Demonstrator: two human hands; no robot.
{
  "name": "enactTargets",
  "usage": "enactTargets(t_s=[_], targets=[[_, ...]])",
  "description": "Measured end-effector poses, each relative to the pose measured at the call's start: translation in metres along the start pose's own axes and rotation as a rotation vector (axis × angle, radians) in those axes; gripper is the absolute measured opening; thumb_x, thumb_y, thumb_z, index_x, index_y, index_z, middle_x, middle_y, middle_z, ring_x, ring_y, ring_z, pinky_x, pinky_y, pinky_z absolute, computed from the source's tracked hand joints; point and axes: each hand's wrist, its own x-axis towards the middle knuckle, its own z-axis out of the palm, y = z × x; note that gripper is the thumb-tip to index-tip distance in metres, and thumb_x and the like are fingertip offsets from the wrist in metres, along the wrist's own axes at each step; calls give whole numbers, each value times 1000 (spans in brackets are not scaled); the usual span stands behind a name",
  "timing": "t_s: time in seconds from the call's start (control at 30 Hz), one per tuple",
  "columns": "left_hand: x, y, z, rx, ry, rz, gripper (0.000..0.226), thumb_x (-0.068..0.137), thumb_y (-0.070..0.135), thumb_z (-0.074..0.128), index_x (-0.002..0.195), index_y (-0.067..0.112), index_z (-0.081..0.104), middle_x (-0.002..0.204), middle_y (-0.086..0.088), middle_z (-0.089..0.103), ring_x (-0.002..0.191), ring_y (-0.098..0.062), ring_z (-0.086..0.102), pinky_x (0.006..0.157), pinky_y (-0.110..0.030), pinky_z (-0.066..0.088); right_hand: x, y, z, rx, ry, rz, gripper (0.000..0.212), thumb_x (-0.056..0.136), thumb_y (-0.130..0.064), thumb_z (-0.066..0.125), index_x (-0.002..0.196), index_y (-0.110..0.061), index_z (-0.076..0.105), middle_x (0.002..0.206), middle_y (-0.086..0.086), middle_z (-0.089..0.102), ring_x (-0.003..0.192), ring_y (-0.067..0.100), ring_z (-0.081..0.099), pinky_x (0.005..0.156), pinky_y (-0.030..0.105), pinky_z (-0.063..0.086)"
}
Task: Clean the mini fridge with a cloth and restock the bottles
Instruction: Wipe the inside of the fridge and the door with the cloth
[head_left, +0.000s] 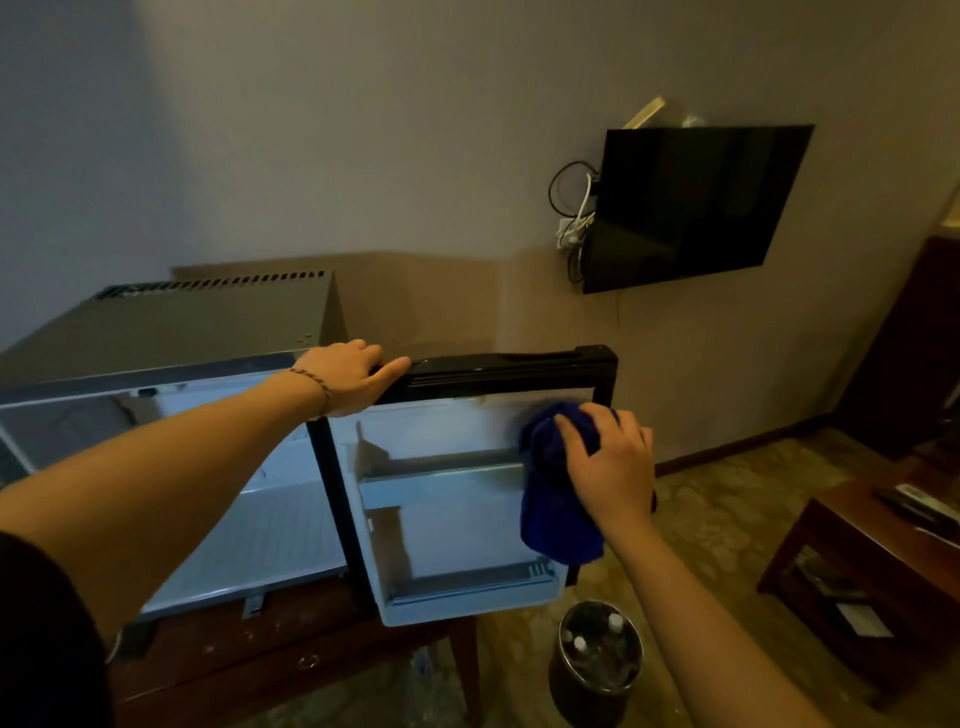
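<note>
The grey mini fridge stands on a wooden table with its door swung wide open; its white interior shows no bottles. My left hand grips the top edge of the door near the hinge corner. My right hand presses a blue cloth against the inner face of the door at its right side, fingers curled over the cloth. Below the door, a dark bucket on the floor holds several bottles with white caps.
A black TV with loose cables hangs on the wall behind the door. A wooden side table with remotes stands at the right. Patterned carpet covers the floor around the bucket.
</note>
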Motion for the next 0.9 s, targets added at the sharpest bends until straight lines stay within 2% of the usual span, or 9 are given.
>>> enactTargets(t_s=[0.1, 0.23, 0.37, 0.43, 0.53, 0.7, 0.8, 0.9], targets=[[17, 17, -9, -113, -86, -14, 73, 95, 70, 17, 85, 13, 60, 78, -9, 59, 68, -22, 53, 65, -35, 45, 8, 8, -5, 41, 27, 68, 40, 95, -48, 60, 121, -19, 66, 118, 10, 61, 104, 31, 50, 81, 38, 45], [29, 48, 4, -186, 50, 65, 59, 99, 62, 19, 80, 16, 52, 85, -9, 54, 74, -25, 52, 67, -35, 41, 26, 13, -9, 71, 70, 100, 39, 95, -48, 59, 120, -20, 66, 118, 9, 61, 104, 31, 51, 83, 42, 48], [34, 62, 7, -243, -30, 73, 53, 102, 59, 20, 81, 22, 52, 84, -7, 56, 76, -24, 54, 69, -36, 45, 27, 16, 2, 69, 57, 153, 43, 94, -53, 57, 124, -21, 64, 124, 9, 58, 109, 32, 49, 84, 46, 50], [37, 61, 8, -259, -35, 61, 51, 102, 58, 21, 79, 23, 51, 81, -6, 57, 75, -23, 55, 69, -35, 45, 19, 14, 18, 78, 24, 183, 45, 94, -53, 59, 127, -23, 62, 127, 8, 53, 112, 33, 49, 81, 42, 50], [40, 60, 10, -202, 2, 60, 53, 101, 60, 21, 79, 23, 51, 80, -5, 57, 73, -21, 55, 71, -37, 49, 16, 13, 37, 241, 88, 272, 43, 93, -49, 62, 126, -23, 60, 130, 6, 50, 113, 30, 53, 83, 39, 49], [47, 59, 10, -165, -6, 36, 57, 99, 64, 19, 80, 21, 51, 80, -7, 58, 72, -23, 56, 70, -40, 51, 23, 21, 51, 372, 96, 369, 44, 93, -50, 63, 126, -22, 60, 123, 4, 56, 106, 21, 57, 89, 43, 52], [49, 58, 11, -157, -1, 26, 56, 99, 64, 20, 79, 22, 50, 78, -6, 58, 68, -21, 54, 64, -35, 47, 25, 24, 58, 406, 113, 372, 39, 92, -51, 64, 119, -22, 61, 116, 4, 59, 100, 19, 58, 85, 41, 53], [50, 58, 11, -149, 4, 21, 56, 99, 65, 19, 78, 22, 49, 77, -7, 57, 65, -21, 52, 61, -34, 45, 21, 30, 63, 443, 90, 389, 44, 87, -64, 61, 109, -26, 61, 107, 0, 61, 92, 17, 59, 76, 39, 54]])
